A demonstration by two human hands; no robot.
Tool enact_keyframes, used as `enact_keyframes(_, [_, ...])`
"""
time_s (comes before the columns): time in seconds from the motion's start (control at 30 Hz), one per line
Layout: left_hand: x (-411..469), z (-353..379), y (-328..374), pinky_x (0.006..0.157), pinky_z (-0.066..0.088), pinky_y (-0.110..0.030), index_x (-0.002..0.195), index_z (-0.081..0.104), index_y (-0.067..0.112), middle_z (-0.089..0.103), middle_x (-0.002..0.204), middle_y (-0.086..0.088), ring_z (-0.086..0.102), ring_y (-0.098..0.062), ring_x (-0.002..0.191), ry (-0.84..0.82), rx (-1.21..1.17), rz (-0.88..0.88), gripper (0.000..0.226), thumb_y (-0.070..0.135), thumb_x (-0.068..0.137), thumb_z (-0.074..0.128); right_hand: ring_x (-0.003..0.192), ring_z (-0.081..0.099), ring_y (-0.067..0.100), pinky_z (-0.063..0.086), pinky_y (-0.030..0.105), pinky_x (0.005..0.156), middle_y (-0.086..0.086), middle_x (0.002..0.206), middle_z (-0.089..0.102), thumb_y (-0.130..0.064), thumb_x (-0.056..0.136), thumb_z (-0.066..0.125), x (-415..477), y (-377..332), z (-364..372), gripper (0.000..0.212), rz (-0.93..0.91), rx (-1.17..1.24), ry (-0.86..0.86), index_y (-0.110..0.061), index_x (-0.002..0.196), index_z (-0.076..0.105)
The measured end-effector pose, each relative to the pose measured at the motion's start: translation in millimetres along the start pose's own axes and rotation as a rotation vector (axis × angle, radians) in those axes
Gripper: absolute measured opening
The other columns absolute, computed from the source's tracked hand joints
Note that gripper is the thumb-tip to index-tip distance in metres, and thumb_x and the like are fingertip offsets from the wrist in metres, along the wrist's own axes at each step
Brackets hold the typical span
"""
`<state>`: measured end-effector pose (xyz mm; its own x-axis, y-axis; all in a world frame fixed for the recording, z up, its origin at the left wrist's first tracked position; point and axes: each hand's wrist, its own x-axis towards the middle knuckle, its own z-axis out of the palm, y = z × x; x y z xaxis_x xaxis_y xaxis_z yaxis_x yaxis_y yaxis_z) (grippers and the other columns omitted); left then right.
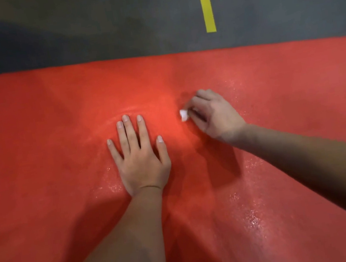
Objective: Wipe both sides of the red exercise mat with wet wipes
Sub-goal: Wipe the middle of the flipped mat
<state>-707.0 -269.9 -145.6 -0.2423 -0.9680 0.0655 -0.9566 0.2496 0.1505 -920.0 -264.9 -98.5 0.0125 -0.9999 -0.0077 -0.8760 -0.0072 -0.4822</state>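
The red mat (pixel 44 132) runs left-right across the frame's lower 2 thirds on the floor (pixel 106 24); the left hand (pixel 141 158) presses flat, fingers spread, while the right hand (pixel 215 116), at center right, pinches the wipe (pixel 184 115) against the mat.

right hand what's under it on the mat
A white wipe: only a small wad sticks out past the curled fingers of the right hand; the rest is covered. Beneath lies the mat.

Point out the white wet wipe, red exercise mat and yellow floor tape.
white wet wipe (pixel 184 115), head view, exposed bunched end
red exercise mat (pixel 33 133), head view, bare left part
yellow floor tape (pixel 206 2), head view, vertical strip
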Motion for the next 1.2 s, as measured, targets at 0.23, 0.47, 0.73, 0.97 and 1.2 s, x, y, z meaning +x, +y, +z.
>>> enact_keyframes(0.23, [-0.6,-3.0,0.3,0.125,0.012,-0.057,0.163,0.024,0.018,0.016,0.17,-0.01,0.013,-0.025,0.158,-0.016,0.004,0.01,0.068,0.049,0.103,0.035,0.084,0.058,0.037,0.045,0.044,0.078,0.012,0.088,0.058,-0.01,0.085,0.062,76.8,24.0,-5.0,0.005,0.172,-0.001,0.199,-0.01,0.084,0.067])
enact_keyframes(0.47, [0.3,-0.6,0.9,0.125,0.012,-0.058,0.163,0.022,0.018,0.014,0.171,-0.01,0.011,-0.025,0.158,-0.034,0.037,0.018,0.07,0.051,0.103,0.033,0.084,0.059,0.039,0.043,0.039,0.078,0.014,0.088,0.061,-0.012,0.083,0.058,97.0,39.2,-12.0,0.014,0.109,-0.026,0.182,-0.015,0.086,0.072])
enact_keyframes(0.73, [0.4,0.0,1.4,0.124,0.015,-0.059,0.162,0.025,0.016,0.015,0.17,-0.011,0.013,-0.026,0.158,-0.036,0.039,0.02,0.07,0.054,0.103,0.032,0.09,0.058,0.03,0.038,0.028,0.079,0.013,0.089,0.061,-0.01,0.088,0.064,90.3,68.9,-27.6,0.013,0.272,-0.009,0.318,-0.011,0.093,0.075])
enact_keyframes(0.97, [1.8,0.6,1.8,0.124,0.015,-0.059,0.162,0.025,0.017,0.015,0.17,-0.01,0.011,-0.025,0.158,-0.05,0.057,0.016,0.071,0.055,0.103,0.029,0.08,0.056,0.036,0.033,0.028,0.075,0.008,0.083,0.06,-0.016,0.089,0.067,86.2,81.9,-24.5,0.012,0.198,-0.056,0.327,-0.015,0.095,0.077])
enact_keyframes(1.2, [2.0,2.1,1.4,0.124,0.013,-0.059,0.162,0.025,0.017,0.015,0.17,-0.01,0.01,-0.025,0.158,-0.058,0.06,0.013,0.071,0.054,0.102,0.031,0.084,0.054,0.023,0.039,0.033,0.081,0.003,0.093,0.064,-0.009,0.09,0.07,26.2,52.2,-8.4,0.016,0.084,0.069,0.275,-0.018,0.101,0.075])
